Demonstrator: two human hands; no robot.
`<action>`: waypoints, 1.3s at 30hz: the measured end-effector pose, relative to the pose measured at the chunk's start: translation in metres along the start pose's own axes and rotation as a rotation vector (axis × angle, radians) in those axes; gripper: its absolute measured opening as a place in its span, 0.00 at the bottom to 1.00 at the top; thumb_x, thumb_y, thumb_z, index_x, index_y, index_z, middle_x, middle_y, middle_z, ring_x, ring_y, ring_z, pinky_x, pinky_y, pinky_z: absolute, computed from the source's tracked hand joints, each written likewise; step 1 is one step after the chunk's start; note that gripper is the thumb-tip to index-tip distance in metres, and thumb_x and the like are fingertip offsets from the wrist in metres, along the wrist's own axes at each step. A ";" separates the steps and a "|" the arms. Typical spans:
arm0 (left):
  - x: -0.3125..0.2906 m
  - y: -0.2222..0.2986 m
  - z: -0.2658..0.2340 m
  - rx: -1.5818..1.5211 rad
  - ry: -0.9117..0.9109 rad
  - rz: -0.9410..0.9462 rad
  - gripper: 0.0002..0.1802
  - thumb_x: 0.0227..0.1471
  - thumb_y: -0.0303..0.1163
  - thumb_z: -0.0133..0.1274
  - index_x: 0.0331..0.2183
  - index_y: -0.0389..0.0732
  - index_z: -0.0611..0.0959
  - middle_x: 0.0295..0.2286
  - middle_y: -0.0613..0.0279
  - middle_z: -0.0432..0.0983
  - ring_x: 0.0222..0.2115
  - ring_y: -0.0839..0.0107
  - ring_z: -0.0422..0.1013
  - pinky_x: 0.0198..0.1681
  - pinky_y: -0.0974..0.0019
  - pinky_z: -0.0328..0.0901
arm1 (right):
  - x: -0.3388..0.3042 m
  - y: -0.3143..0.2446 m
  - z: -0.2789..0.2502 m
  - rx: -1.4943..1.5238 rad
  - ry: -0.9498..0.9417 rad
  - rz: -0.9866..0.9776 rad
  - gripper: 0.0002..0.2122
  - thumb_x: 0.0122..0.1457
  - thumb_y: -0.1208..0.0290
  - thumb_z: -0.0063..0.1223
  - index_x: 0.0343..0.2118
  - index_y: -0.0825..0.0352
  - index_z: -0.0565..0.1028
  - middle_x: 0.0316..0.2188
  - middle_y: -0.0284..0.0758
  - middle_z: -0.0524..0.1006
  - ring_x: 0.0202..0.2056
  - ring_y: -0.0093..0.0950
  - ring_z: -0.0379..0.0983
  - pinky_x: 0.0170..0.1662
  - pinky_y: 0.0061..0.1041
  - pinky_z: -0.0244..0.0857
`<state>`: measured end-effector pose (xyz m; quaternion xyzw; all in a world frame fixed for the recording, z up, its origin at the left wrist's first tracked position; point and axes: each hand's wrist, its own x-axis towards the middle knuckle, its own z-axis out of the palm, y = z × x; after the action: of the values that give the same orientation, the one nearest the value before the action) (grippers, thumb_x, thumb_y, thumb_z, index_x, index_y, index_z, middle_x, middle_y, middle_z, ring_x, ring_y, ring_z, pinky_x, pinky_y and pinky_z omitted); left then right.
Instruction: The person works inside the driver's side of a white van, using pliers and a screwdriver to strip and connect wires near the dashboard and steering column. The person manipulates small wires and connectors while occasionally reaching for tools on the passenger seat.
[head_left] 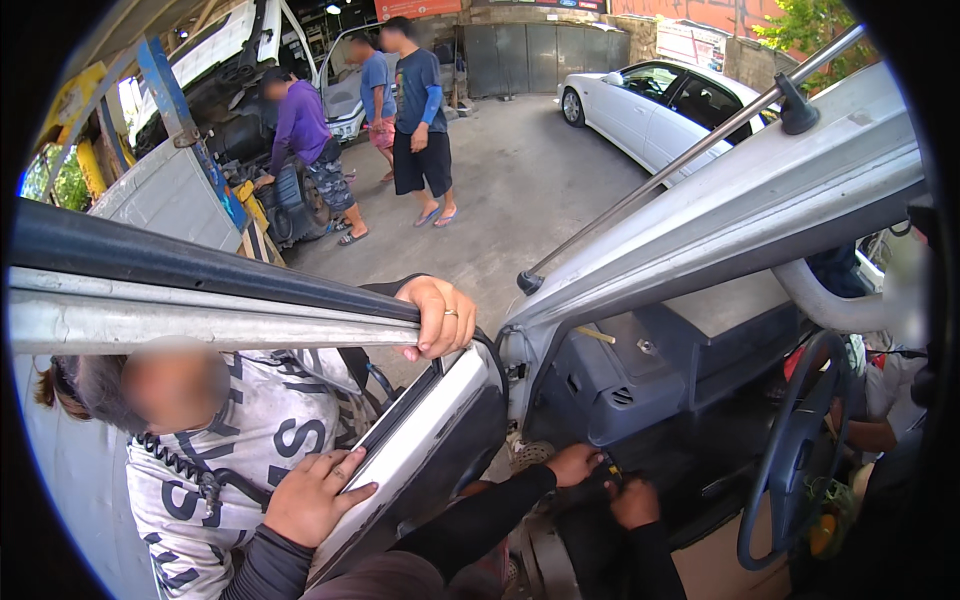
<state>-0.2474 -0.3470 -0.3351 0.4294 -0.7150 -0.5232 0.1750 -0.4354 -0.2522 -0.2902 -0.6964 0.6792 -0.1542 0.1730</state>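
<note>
My left hand (575,465) reaches in beneath the grey dashboard (625,375), its fingers closed in a pinch. Close beside it, my right hand (633,502) is closed around a small black-and-yellow tool (612,468), whose exact kind is too small to tell. The tool's far end meets the fingertips of my left hand, and what those fingers pinch is hidden. Both hands are over the dark floor area of a vehicle cab, to the left of the steering wheel (795,450).
Left of my arms, a person in a white printed shirt (270,400) grips the open door (430,430) with both hands. A metal strut (640,190) crosses near the windshield pillar. Outside are several people, a white car (660,110) and a dismantled vehicle. Another person sits beyond the steering wheel.
</note>
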 end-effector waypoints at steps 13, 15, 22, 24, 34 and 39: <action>0.002 -0.007 0.000 0.116 0.166 0.255 0.21 0.59 0.44 0.62 0.45 0.37 0.84 0.36 0.47 0.85 0.38 0.51 0.82 0.40 0.53 0.73 | 0.017 0.037 0.007 0.354 -0.323 0.147 0.38 0.65 0.36 0.49 0.48 0.78 0.78 0.43 0.56 0.81 0.48 0.50 0.78 0.55 0.42 0.68; -0.007 0.013 0.003 0.134 0.196 0.245 0.21 0.60 0.48 0.59 0.41 0.38 0.83 0.31 0.44 0.81 0.35 0.42 0.77 0.37 0.49 0.70 | 0.015 0.033 0.014 0.381 -0.249 0.137 0.35 0.67 0.40 0.49 0.51 0.78 0.77 0.48 0.60 0.79 0.53 0.51 0.75 0.57 0.41 0.67; 0.006 -0.011 0.011 0.247 0.275 0.075 0.17 0.58 0.40 0.63 0.30 0.34 0.81 0.23 0.45 0.78 0.28 0.53 0.79 0.32 0.50 0.68 | -0.003 0.003 0.006 0.429 -0.058 0.370 0.34 0.68 0.42 0.47 0.43 0.80 0.79 0.39 0.60 0.80 0.46 0.55 0.78 0.51 0.45 0.69; 0.005 -0.005 0.009 0.302 0.231 0.033 0.14 0.57 0.36 0.63 0.34 0.33 0.82 0.25 0.45 0.80 0.26 0.56 0.79 0.32 0.54 0.70 | -0.006 0.003 0.006 0.446 -0.066 0.384 0.34 0.68 0.41 0.47 0.42 0.80 0.79 0.39 0.60 0.80 0.46 0.55 0.78 0.51 0.45 0.69; -0.014 0.012 0.002 0.202 0.251 0.134 0.16 0.54 0.38 0.61 0.35 0.35 0.78 0.29 0.41 0.78 0.35 0.41 0.76 0.37 0.45 0.69 | -0.037 -0.008 0.021 0.364 -0.046 0.360 0.27 0.65 0.48 0.55 0.42 0.76 0.81 0.42 0.58 0.80 0.47 0.53 0.78 0.51 0.44 0.70; -0.024 0.024 -0.010 0.213 0.210 0.153 0.14 0.52 0.33 0.61 0.30 0.35 0.74 0.20 0.46 0.75 0.26 0.43 0.75 0.32 0.47 0.67 | -0.043 -0.013 0.017 0.264 0.044 0.239 0.23 0.63 0.54 0.59 0.40 0.77 0.80 0.39 0.56 0.80 0.43 0.55 0.77 0.49 0.45 0.70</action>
<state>-0.2370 -0.3312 -0.3051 0.4422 -0.7747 -0.3820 0.2417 -0.4175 -0.2088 -0.2985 -0.5784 0.7345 -0.2356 0.2653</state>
